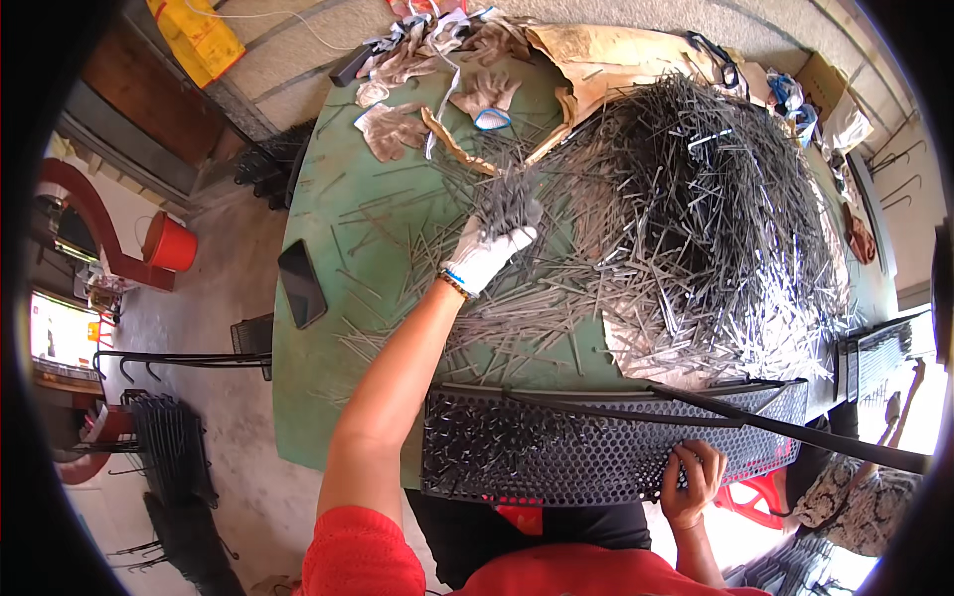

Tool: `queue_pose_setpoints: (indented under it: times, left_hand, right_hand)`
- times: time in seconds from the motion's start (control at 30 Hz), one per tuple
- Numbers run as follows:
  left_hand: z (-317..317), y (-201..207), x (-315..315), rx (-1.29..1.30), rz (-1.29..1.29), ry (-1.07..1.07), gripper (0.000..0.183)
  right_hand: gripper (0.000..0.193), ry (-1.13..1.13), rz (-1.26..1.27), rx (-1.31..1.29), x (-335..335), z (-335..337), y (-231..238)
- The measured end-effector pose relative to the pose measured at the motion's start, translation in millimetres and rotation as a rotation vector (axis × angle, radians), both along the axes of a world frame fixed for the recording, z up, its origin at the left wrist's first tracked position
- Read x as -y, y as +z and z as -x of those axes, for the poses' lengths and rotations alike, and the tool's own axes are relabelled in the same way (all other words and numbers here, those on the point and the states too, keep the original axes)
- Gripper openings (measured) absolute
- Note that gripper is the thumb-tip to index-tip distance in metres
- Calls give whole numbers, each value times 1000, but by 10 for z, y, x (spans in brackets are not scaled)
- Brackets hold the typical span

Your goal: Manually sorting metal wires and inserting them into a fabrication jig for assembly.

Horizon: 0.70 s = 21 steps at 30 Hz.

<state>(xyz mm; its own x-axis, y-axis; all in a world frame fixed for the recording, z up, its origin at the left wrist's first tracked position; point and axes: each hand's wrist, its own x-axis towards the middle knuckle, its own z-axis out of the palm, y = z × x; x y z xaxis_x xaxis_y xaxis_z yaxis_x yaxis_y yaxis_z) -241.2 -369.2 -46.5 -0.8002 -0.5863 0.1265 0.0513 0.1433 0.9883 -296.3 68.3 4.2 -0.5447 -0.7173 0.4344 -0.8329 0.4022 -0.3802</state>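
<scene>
My left hand (485, 253), in a white knit glove, is closed round a bunch of thin grey metal rods (509, 202) above the table. Loose rods (517, 318) lie scattered beneath and around it. A black perforated metal panel (586, 452) leans along the table's near edge, close to my body. Many short dark pins (487, 437) stick out of its left part. My bare right hand (696, 482) rests against the panel's lower right, its fingers curled in; anything between the fingertips is too small to make out.
A large heap of rods (725, 189) covers the right of the green table (308, 397). A phone (301, 283) lies at the left edge, used gloves (487, 94) at the back. A long black bar (795, 427) crosses the panel's right end. A red bucket (169, 241) stands left.
</scene>
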Motion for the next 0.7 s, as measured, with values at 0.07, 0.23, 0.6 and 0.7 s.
queue_pose_setpoints:
  times: [0.07,0.23,0.6,0.7]
  left_hand:
    - [-51,-211,30,74,110,91,36]
    - [-25,-111,35,194,77,63,38]
    - [49,-65,100,-190,-133,193,15]
    - [111,-203,118,-68,-388,198,13]
  right_hand:
    - [17,9,8,3,11,-8,9]
    - [18,-2,-7,2,2,0,8]
    - [17,4,-20,-3,5,-8,39]
    - [17,5,-25,9,21,7,5]
